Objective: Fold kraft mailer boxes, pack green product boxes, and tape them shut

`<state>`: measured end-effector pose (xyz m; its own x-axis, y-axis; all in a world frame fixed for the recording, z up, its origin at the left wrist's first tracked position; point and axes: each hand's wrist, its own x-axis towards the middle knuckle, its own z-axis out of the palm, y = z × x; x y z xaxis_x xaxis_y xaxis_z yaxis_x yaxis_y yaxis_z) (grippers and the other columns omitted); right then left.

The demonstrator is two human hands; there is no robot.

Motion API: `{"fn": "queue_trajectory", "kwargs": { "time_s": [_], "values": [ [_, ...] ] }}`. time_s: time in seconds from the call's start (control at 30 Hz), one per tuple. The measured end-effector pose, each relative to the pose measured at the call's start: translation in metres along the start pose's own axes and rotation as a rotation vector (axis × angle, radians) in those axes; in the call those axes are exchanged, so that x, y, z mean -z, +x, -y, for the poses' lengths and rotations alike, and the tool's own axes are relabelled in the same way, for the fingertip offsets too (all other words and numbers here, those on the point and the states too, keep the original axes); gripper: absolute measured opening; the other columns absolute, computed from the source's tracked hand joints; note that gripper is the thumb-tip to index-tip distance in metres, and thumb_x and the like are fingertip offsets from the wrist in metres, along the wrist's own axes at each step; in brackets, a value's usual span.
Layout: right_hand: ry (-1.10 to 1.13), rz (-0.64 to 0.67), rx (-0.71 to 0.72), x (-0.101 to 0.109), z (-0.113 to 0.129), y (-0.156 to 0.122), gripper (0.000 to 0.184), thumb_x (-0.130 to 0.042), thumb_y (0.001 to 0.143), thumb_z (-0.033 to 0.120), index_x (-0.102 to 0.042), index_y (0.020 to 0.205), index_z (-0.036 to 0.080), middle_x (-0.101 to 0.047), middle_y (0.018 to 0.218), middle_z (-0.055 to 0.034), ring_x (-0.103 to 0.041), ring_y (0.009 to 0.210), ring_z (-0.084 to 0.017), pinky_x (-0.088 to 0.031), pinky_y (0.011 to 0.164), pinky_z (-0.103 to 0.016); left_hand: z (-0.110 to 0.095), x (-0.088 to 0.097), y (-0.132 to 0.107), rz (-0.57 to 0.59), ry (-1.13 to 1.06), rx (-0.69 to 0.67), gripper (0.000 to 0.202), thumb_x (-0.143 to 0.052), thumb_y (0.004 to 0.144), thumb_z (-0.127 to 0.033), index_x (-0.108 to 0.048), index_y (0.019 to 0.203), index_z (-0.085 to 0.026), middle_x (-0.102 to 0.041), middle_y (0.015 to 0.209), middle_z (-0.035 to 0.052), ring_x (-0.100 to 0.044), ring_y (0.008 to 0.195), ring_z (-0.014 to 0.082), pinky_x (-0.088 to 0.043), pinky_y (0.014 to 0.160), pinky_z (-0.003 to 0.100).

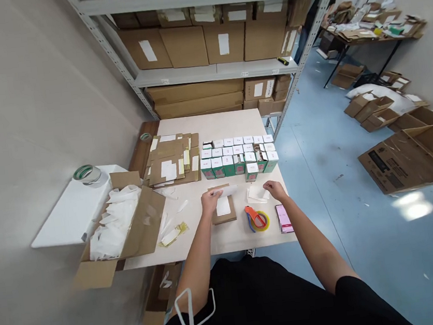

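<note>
My left hand [209, 203] is closed on a white paper slip [226, 190], which it holds above a small brown cardboard box [229, 216]. A white label [222, 206] lies on the top of that box. To the right, my right hand [276, 191] has its fingers pinched at the corner of a white paper [264, 191], over a small pile of white papers [256, 195]. Between my hands and nearer to me lie orange-handled scissors [254, 215] and a roll of yellow tape [267, 221]. A pink-and-purple box [284, 218] sits below my right hand.
Rows of small white-and-green boxes [228, 167] stand at the back of the table [198, 243]. Flattened cardboard [167, 160] is stacked to their left. An open carton of white bags [116, 223] stands at the left edge. Shelving [214, 71] rises behind.
</note>
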<state>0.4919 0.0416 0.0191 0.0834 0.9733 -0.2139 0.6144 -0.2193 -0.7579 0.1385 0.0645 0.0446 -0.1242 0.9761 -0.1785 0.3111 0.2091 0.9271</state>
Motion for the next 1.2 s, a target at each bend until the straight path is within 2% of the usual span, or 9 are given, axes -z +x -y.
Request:
{"fn": "queue_trajectory", "kwargs": {
  "time_s": [0.13,0.2,0.37,0.43,0.53,0.67,0.87,1.0,1.2],
  "values": [
    [-0.084,-0.128,-0.045,-0.022,0.021,-0.002,0.035,-0.059,0.091,0.022,-0.072,0.123,0.018,-0.066,0.142,-0.016,-0.071,0.091,-0.022,-0.053,0.09,-0.036,0.007,0.012,-0.007,-0.076,-0.182,0.093,0.04,-0.084,0.069,-0.049,-0.084,0.093,-0.017,-0.081,0.089,0.0071,-0.073,0.085,0.0244,-0.056,0.075,0.032],
    [-0.049,-0.154,-0.073,-0.044,0.041,-0.009,0.042,-0.059,0.09,0.023,-0.068,0.131,0.019,-0.064,0.144,-0.0157,-0.071,0.096,-0.023,-0.054,0.092,-0.038,0.01,0.013,-0.014,-0.094,-0.287,0.118,0.047,-0.087,0.066,-0.052,-0.082,0.094,-0.015,-0.08,0.087,0.0076,-0.072,0.083,0.0235,-0.056,0.072,0.032],
    [0.319,-0.02,0.011,-0.113,0.107,-0.041,0.034,-0.062,0.091,0.046,-0.073,0.112,0.023,-0.078,0.113,-0.0098,-0.071,0.107,-0.026,-0.055,0.093,-0.038,0.013,0.025,-0.027,0.01,-0.436,0.172,0.056,-0.091,0.058,-0.057,-0.076,0.092,-0.016,-0.078,0.087,0.0078,-0.073,0.079,0.0223,-0.058,0.072,0.033],
    [0.484,0.051,0.032,-0.137,0.134,-0.051,0.036,-0.063,0.088,0.054,-0.072,0.103,0.023,-0.078,0.101,-0.0085,-0.073,0.098,-0.025,-0.057,0.085,-0.036,0.011,0.036,-0.03,0.067,-0.458,0.163,0.054,-0.09,0.06,-0.058,-0.073,0.091,-0.017,-0.079,0.093,0.0088,-0.075,0.082,0.0231,-0.059,0.075,0.034],
    [0.646,0.015,0.007,-0.159,0.168,-0.059,0.035,-0.068,0.083,0.057,-0.068,0.089,0.023,-0.074,0.081,-0.0039,-0.071,0.081,-0.021,-0.055,0.076,-0.033,0.005,0.057,-0.029,0.168,-0.477,0.154,0.052,-0.09,0.064,-0.057,-0.073,0.093,-0.017,-0.08,0.099,0.0109,-0.076,0.088,0.0252,-0.06,0.08,0.037],
    [0.686,-0.061,-0.001,-0.163,0.201,-0.058,0.035,-0.072,0.079,0.056,-0.068,0.086,0.022,-0.072,0.079,-0.0019,-0.067,0.075,-0.018,-0.054,0.072,-0.03,-0.003,0.089,-0.022,0.309,-0.499,0.146,0.056,-0.093,0.063,-0.056,-0.078,0.097,-0.014,-0.082,0.1,0.0131,-0.077,0.096,0.0292,-0.06,0.09,0.042],
    [0.689,0.015,-0.017,-0.166,0.232,-0.063,0.032,-0.073,0.079,0.05,-0.072,0.091,0.021,-0.076,0.085,-0.0044,-0.072,0.08,-0.02,-0.054,0.076,-0.032,-0.013,0.124,-0.009,0.178,-0.503,0.042,0.06,-0.087,0.073,-0.059,-0.078,0.11,-0.012,-0.08,0.114,0.0158,-0.074,0.112,0.031,-0.057,0.1,0.044],
    [0.712,0.02,0.001,-0.173,0.246,-0.067,0.028,-0.074,0.076,0.046,-0.073,0.088,0.021,-0.077,0.085,-0.0052,-0.072,0.079,-0.02,-0.055,0.077,-0.033,-0.021,0.134,-0.005,0.158,-0.538,0.02,0.058,-0.087,0.074,-0.056,-0.077,0.111,-0.013,-0.08,0.115,0.0154,-0.073,0.113,0.0306,-0.057,0.101,0.044],
    [0.756,0.012,0.031,-0.17,0.26,-0.068,0.023,-0.076,0.076,0.043,-0.073,0.084,0.022,-0.078,0.087,-0.0048,-0.071,0.077,-0.019,-0.055,0.076,-0.033,-0.031,0.137,-0.006,0.127,-0.639,0.042,0.06,-0.093,0.065,-0.056,-0.078,0.104,-0.014,-0.081,0.112,0.0145,-0.075,0.106,0.029,-0.055,0.101,0.043]
  ]
}}
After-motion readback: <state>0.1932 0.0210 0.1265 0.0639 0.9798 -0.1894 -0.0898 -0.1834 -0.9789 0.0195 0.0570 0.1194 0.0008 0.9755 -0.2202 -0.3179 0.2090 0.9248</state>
